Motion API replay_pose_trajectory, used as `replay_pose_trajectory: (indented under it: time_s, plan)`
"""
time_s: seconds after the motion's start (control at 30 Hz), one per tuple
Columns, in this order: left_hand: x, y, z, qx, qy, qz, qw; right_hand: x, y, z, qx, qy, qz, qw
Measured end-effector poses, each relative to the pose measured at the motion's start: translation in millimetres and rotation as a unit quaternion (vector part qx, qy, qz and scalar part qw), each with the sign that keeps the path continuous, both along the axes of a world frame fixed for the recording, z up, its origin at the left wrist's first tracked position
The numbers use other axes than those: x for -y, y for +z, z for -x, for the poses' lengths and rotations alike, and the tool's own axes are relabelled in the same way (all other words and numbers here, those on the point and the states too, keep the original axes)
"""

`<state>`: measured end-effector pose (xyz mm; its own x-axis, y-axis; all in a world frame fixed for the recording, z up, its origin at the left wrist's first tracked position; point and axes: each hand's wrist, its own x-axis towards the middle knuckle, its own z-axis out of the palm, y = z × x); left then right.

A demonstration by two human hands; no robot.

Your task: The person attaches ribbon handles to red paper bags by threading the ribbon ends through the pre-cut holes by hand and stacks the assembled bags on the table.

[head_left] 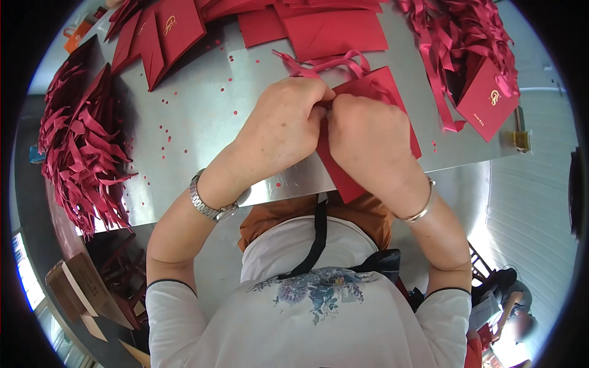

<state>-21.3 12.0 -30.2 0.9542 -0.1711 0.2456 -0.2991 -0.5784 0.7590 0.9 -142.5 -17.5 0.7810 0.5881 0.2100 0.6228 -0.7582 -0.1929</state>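
Note:
A red paper gift bag (pixel 402 113) lies flat and slanted at the table's near edge, partly hidden beneath my hands. My left hand (pixel 288 116), with a watch on its wrist, is closed in a pinch at the bag's left side. Against it, my right hand (pixel 371 138) is closed in a fist over the bag. The fingertips meet and are mostly hidden, so exactly what part they grip does not show. A red ribbon (pixel 350 61) loops out just beyond both hands, one end running behind my left hand.
Red bags with ribbons stand bunched at the left (pixel 86 153) and right (pixel 491 101) of the metal table (pixel 202 132). More red bags (pixel 337 34) lie along the far side. Small red paper dots are scattered about. Cardboard (pixel 86 288) is at lower left; another person (pixel 512 306) is at lower right.

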Motion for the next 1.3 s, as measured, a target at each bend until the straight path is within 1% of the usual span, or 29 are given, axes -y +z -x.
replay_pose_trajectory:
  time_s: [0.03, 0.07, 0.1, 0.13, 0.17, 0.23, 0.27, 0.3, 0.33, 0.43, 0.53, 0.57, 0.6, 0.63, 0.67, 0.7, 0.73, 0.8, 0.83, 0.9, 0.97, 1.03, 1.1, 1.17, 1.27, 1.3]
  plan:
    - [0, -2, 1, -0.001, 0.003, 0.0, 1.0, 2, 1, -6, -0.056, 0.002, -0.043, 0.998]
    - [2, -3, 1, 0.038, 0.005, -0.002, 0.999, 7, 3, -14, -0.112, 0.003, -0.086, 0.99]
    - [4, -5, 2, 0.076, 0.007, -0.004, 0.997, 8, 14, -20, -0.279, -0.042, -0.117, 0.952]
    - [6, -6, 4, 0.091, 0.012, -0.038, 0.995, 8, 13, -20, -0.279, -0.042, -0.117, 0.952]
    - [7, -5, 4, 0.093, 0.012, -0.037, 0.995, 9, 11, -20, -0.275, -0.051, -0.122, 0.952]
    - [8, -4, 4, 0.049, 0.023, -0.053, 0.997, 9, 10, -19, -0.269, -0.059, -0.126, 0.953]
    - [6, -3, 4, 0.05, 0.024, -0.054, 0.997, 8, 10, -14, -0.191, -0.059, -0.115, 0.973]
    - [1, -1, 3, 0.051, 0.017, -0.024, 0.998, 7, 9, -11, -0.11, -0.058, -0.104, 0.987]
    - [0, 0, 2, 0.052, 0.01, 0.008, 0.999, 7, 8, -8, -0.109, -0.057, -0.103, 0.987]
    - [1, -1, 0, 0.053, 0.02, 0.029, 0.998, 10, 5, -5, -0.085, -0.043, -0.1, 0.99]
    - [-3, -1, 1, 0.037, 0.019, 0.002, 0.999, 9, 2, -8, -0.084, -0.063, -0.124, 0.987]
    - [-4, 1, 1, 0.04, 0.021, 0.0, 0.999, 11, -2, -10, -0.099, -0.027, -0.162, 0.981]
    - [-5, 3, 2, -0.01, 0.009, 0.036, 0.999, 13, -5, -11, -0.113, 0.008, -0.2, 0.973]
    - [-5, 5, 2, -0.059, -0.005, 0.072, 0.996, 14, -5, -11, -0.11, 0.009, -0.201, 0.973]
    - [-6, 5, 1, -0.054, -0.006, 0.071, 0.996, 16, -4, -11, -0.123, 0.005, -0.208, 0.97]
    - [-6, 3, 0, -0.046, 0.003, 0.098, 0.994, 18, -3, -12, -0.135, 0.0, -0.214, 0.967]
    - [-6, 2, -3, -0.036, 0.011, 0.124, 0.992, 20, -4, -11, -0.111, 0.006, -0.214, 0.971]
    - [-7, 5, -5, -0.122, -0.005, 0.111, 0.986, 20, -7, -8, -0.057, 0.023, -0.222, 0.973]
    - [-6, 11, -7, -0.141, -0.004, 0.112, 0.984, 20, -8, -6, -0.038, 0.034, -0.211, 0.976]
    - [-14, 5, -19, -0.088, -0.106, 0.043, 0.989, 19, -8, -3, 0.005, 0.026, -0.189, 0.982]
    - [-19, 19, -22, -0.081, -0.154, -0.037, 0.984, 18, -2, 0, 0.018, 0.018, -0.169, 0.985]
    - [-22, 27, -17, -0.102, -0.149, -0.006, 0.984, 20, 0, 0, 0.037, 0.037, -0.17, 0.984]
    - [-24, 16, -18, -0.051, -0.161, -0.029, 0.985, 19, 1, 1, 0.028, 0.035, -0.157, 0.987]
    - [-19, 8, -13, -0.044, -0.137, -0.047, 0.988, 18, 3, 2, 0.033, 0.045, -0.158, 0.986]
    - [-20, -12, -12, 0.057, -0.106, -0.031, 0.992, 18, 11, 4, 0.002, 0.044, -0.125, 0.991]
    - [-22, -17, -12, 0.089, -0.059, -0.069, 0.992, 19, 15, 5, -0.01, 0.041, -0.091, 0.995]
